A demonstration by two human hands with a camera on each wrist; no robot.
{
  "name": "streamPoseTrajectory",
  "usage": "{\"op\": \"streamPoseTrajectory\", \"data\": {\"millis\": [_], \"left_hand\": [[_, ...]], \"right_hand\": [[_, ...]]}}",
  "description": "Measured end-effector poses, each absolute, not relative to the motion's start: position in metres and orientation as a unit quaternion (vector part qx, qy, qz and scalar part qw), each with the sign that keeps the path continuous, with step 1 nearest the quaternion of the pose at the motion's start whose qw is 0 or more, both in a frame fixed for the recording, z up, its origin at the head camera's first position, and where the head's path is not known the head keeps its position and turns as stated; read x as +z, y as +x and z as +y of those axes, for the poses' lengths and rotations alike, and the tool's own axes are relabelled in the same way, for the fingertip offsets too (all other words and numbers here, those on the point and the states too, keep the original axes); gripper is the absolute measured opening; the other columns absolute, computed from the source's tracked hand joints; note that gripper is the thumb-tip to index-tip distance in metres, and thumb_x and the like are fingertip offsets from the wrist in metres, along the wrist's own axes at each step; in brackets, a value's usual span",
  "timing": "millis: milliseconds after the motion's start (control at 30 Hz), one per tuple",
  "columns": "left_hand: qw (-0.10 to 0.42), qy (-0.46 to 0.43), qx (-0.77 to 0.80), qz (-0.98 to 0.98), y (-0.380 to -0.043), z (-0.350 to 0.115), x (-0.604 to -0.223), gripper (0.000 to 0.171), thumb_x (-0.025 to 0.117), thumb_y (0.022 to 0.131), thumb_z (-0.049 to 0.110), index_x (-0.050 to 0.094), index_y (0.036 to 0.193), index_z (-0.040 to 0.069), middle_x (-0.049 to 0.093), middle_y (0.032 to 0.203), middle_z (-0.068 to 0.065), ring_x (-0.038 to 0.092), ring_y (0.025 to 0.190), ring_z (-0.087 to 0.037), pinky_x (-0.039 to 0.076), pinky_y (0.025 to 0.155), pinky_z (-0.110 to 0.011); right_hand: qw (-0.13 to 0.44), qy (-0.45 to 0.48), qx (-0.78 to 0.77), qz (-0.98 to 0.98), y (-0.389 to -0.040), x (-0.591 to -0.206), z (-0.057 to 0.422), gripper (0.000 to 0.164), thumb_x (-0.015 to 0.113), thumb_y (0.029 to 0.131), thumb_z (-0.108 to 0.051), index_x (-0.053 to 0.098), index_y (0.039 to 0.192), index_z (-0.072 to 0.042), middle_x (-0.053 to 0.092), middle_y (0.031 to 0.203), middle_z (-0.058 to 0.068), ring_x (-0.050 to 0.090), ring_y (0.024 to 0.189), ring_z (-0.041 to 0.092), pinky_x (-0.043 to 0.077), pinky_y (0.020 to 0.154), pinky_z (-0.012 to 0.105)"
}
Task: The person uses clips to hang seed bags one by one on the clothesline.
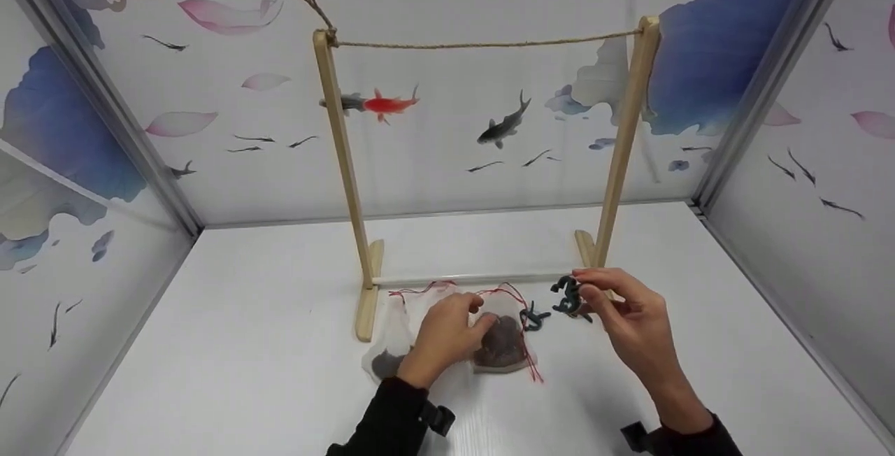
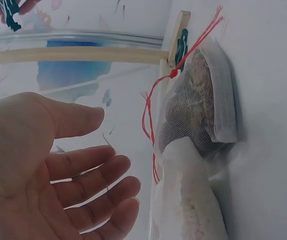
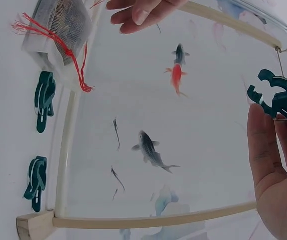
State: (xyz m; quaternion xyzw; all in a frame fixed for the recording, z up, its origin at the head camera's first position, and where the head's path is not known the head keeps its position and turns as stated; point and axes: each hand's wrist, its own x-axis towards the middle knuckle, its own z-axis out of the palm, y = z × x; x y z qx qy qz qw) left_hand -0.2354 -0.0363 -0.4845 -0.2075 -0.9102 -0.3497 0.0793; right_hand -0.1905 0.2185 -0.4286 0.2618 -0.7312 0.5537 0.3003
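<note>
My right hand (image 1: 640, 316) pinches a dark green spring clip (image 3: 278, 97), raised off the table with its curved jaws apart. Fingers spread, my left hand (image 1: 451, 333) hovers over the white mesh drawstring bags and holds nothing, as its palm (image 2: 23, 165) in the left wrist view shows. The right bag (image 1: 503, 345) has dark brown contents and red drawstrings. Partly covered by the left hand in the head view is another pale bag (image 1: 395, 326) with a dark lump inside. Two more green clips lie on the table, one by the bag (image 3: 45, 102), the other clip (image 3: 37, 182) near the stand's foot.
A wooden stand rises behind the bags, with a left post (image 1: 342, 162) and a right post (image 1: 624, 148). Twine (image 1: 482, 45) is strung between the post tops. A white bar (image 1: 475, 279) joins the feet. Printed panels (image 1: 447, 148) wall the white table (image 1: 245, 344).
</note>
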Motion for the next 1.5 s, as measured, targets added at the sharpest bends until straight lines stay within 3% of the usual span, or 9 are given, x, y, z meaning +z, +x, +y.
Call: {"op": "streamPoseTrajectory", "data": {"millis": [100,167,333,700,833,967,1100,1300,1500], "left_hand": [[0.054,-0.202,-0.327,-0.922,-0.245,-0.034,-0.482,0.027,0.070,0.094,0.022,0.073,0.103,-0.003,0.071,0.099,-0.013,0.065,0.092,-0.025,0.052,0.082,-0.040],[0.032,-0.204,-0.318,-0.925,-0.250,-0.032,-0.483,0.024,0.070,0.094,0.021,0.072,0.091,-0.003,0.069,0.089,-0.012,0.062,0.083,-0.024,0.051,0.075,-0.039],[-0.035,-0.190,-0.287,-0.938,-0.258,-0.026,-0.489,0.039,0.063,0.097,0.026,0.056,0.064,0.006,0.049,0.076,-0.005,0.044,0.075,-0.022,0.039,0.066,-0.035],[-0.017,-0.130,-0.281,-0.951,-0.261,-0.015,-0.500,0.055,0.074,0.088,0.054,0.049,0.064,0.011,0.051,0.087,-0.010,0.045,0.090,-0.030,0.044,0.077,-0.048],[0.003,-0.118,-0.308,-0.944,-0.260,-0.012,-0.503,0.047,0.079,0.085,0.048,0.056,0.070,0.010,0.050,0.090,-0.008,0.044,0.094,-0.029,0.040,0.081,-0.050],[0.070,-0.108,-0.321,-0.938,-0.261,-0.007,-0.511,0.037,0.081,0.082,0.041,0.063,0.082,0.009,0.049,0.097,-0.006,0.041,0.100,-0.029,0.032,0.083,-0.049],[0.119,-0.115,-0.332,-0.929,-0.261,-0.003,-0.515,0.020,0.078,0.082,0.028,0.066,0.082,0.012,0.057,0.092,-0.003,0.047,0.097,-0.027,0.030,0.079,-0.046],[0.137,-0.156,-0.367,-0.907,-0.256,0.001,-0.505,0.011,0.073,0.085,0.014,0.065,0.078,0.013,0.062,0.073,0.007,0.057,0.072,-0.014,0.032,0.077,-0.042],[0.092,-0.203,-0.414,-0.883,-0.258,0.002,-0.481,0.007,0.071,0.091,0.016,0.068,0.086,0.012,0.062,0.078,0.005,0.055,0.073,-0.010,0.045,0.070,-0.029]], "right_hand": [[0.303,0.263,0.551,-0.732,-0.193,-0.428,0.222,0.031,0.061,0.086,0.026,0.071,0.109,0.008,0.068,0.107,0.024,0.071,0.086,0.013,0.058,0.063,0.025],[0.303,0.265,0.551,-0.731,-0.195,-0.427,0.224,0.031,0.061,0.086,0.026,0.071,0.109,0.008,0.068,0.108,0.024,0.071,0.087,0.014,0.058,0.063,0.026],[0.297,0.268,0.556,-0.729,-0.196,-0.420,0.225,0.029,0.061,0.087,0.025,0.070,0.110,0.009,0.067,0.110,0.025,0.070,0.089,0.015,0.058,0.062,0.028],[0.283,0.274,0.535,-0.747,-0.203,-0.424,0.234,0.027,0.064,0.090,0.018,0.072,0.111,0.003,0.068,0.110,0.020,0.069,0.086,0.015,0.058,0.061,0.028],[0.269,0.273,0.532,-0.755,-0.203,-0.423,0.237,0.027,0.065,0.092,0.014,0.072,0.113,-0.001,0.069,0.112,0.014,0.069,0.089,0.015,0.059,0.063,0.029],[0.264,0.272,0.530,-0.758,-0.203,-0.422,0.238,0.028,0.066,0.091,0.014,0.072,0.113,-0.002,0.069,0.111,0.014,0.069,0.089,0.016,0.059,0.063,0.028],[0.264,0.278,0.520,-0.763,-0.203,-0.421,0.239,0.028,0.066,0.092,0.013,0.073,0.113,-0.003,0.070,0.109,0.011,0.068,0.088,0.015,0.058,0.063,0.027],[0.262,0.278,0.502,-0.776,-0.205,-0.412,0.242,0.025,0.067,0.093,0.009,0.073,0.112,-0.005,0.070,0.106,0.006,0.069,0.086,0.018,0.059,0.064,0.029],[0.274,0.283,0.487,-0.779,-0.208,-0.393,0.248,0.026,0.067,0.092,0.010,0.073,0.112,-0.006,0.071,0.104,0.008,0.068,0.081,0.017,0.058,0.064,0.027]]}}
